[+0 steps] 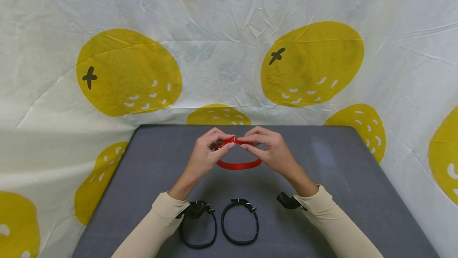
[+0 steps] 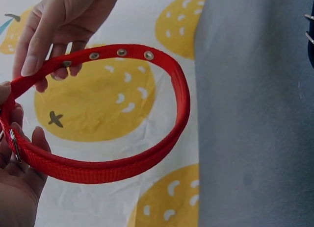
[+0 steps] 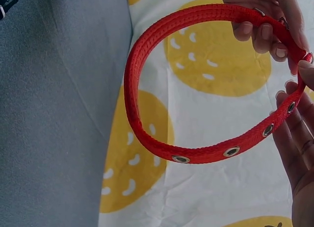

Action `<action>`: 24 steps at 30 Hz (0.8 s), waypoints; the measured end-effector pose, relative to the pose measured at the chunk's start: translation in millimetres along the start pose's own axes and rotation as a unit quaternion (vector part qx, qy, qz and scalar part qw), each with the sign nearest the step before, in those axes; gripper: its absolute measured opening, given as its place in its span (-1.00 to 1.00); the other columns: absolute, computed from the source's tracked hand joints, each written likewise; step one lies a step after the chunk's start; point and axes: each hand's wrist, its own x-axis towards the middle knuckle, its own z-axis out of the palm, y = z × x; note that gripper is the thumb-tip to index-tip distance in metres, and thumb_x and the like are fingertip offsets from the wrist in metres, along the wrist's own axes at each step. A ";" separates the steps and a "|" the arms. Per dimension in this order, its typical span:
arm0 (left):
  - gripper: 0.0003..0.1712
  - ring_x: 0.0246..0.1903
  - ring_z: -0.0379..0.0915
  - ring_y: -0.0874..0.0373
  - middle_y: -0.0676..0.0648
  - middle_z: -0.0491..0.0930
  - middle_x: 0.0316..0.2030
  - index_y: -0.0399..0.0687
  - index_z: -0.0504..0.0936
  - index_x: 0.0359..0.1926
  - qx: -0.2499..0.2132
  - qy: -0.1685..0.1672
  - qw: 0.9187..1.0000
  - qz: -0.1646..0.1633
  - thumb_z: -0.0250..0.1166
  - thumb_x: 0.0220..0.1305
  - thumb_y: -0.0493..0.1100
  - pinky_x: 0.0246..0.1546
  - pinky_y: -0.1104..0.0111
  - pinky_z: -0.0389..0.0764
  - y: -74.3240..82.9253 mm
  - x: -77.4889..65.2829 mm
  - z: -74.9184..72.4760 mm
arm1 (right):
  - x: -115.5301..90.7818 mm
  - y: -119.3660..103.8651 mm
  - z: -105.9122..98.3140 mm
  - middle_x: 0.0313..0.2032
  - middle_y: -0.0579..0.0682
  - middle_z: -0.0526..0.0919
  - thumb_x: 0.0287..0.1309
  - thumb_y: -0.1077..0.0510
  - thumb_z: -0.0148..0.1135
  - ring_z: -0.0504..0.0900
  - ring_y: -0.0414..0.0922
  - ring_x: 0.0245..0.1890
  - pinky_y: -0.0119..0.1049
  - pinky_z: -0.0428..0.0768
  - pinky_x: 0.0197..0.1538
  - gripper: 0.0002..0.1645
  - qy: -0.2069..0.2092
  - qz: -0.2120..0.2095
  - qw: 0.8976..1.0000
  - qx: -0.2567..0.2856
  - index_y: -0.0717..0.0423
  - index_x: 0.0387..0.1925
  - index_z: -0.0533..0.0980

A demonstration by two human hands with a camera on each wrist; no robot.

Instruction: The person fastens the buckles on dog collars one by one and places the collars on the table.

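A red collar (image 1: pixel 239 165), looped into a ring, is held up above the dark table by both hands. My left hand (image 1: pixel 205 148) pinches the buckle end between thumb and fingers. Opposite it, my right hand (image 1: pixel 269 146) pinches the strap end, and the two meet at the buckle. Several metal eyelets run along the strap (image 2: pixel 121 52) on the right hand's side. In the right wrist view the collar's loop (image 3: pixel 133 85) hangs between the fingers, with metal fittings (image 3: pixel 259 12) near the left hand. Fingertips partly hide the buckle.
Two black collars, one at the left (image 1: pixel 198 246) and one at the right (image 1: pixel 245 243), lie buckled into rings on the grey table (image 1: pixel 340 210) near its front. A cloth (image 1: pixel 222 67) printed with yellow fruit hangs behind the table. Black wrist cameras sit at both sleeves.
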 end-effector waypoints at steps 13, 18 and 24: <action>-0.82 -0.37 0.53 -0.13 -0.13 0.62 -0.24 -0.28 0.73 -0.11 -0.003 -0.023 0.998 -0.056 0.42 0.26 -0.36 -0.35 0.39 0.59 24.1 4.9 -3.5 | -3.0 2.2 1.7 -0.17 -0.08 0.71 0.08 0.29 0.50 0.60 -0.21 -0.25 -0.48 0.50 -0.33 -0.68 -0.005 0.024 1.000 -0.007 0.11 -0.08 0.75; -0.82 -0.34 0.57 -0.05 -0.08 0.63 -0.21 -0.16 0.75 -0.11 0.012 -0.033 0.996 -0.077 0.45 0.26 -0.27 -0.32 0.38 0.63 4.4 4.6 -2.4 | -3.4 3.8 5.0 -0.17 -0.02 0.72 0.05 0.29 0.51 0.68 -0.19 -0.27 -0.45 0.64 -0.20 -0.68 -0.010 0.031 0.999 -0.007 0.14 -0.09 0.73; -0.86 -0.35 0.57 0.08 0.03 0.62 -0.25 0.03 0.75 -0.18 0.008 -0.047 0.995 -0.086 0.48 0.25 -0.12 -0.32 0.33 0.63 -1.8 5.4 -2.5 | -4.0 3.8 3.8 -0.09 -0.09 0.75 0.12 0.19 0.48 0.73 -0.23 -0.17 -0.32 0.71 -0.10 -0.62 -0.030 0.058 0.998 -0.015 0.05 0.02 0.70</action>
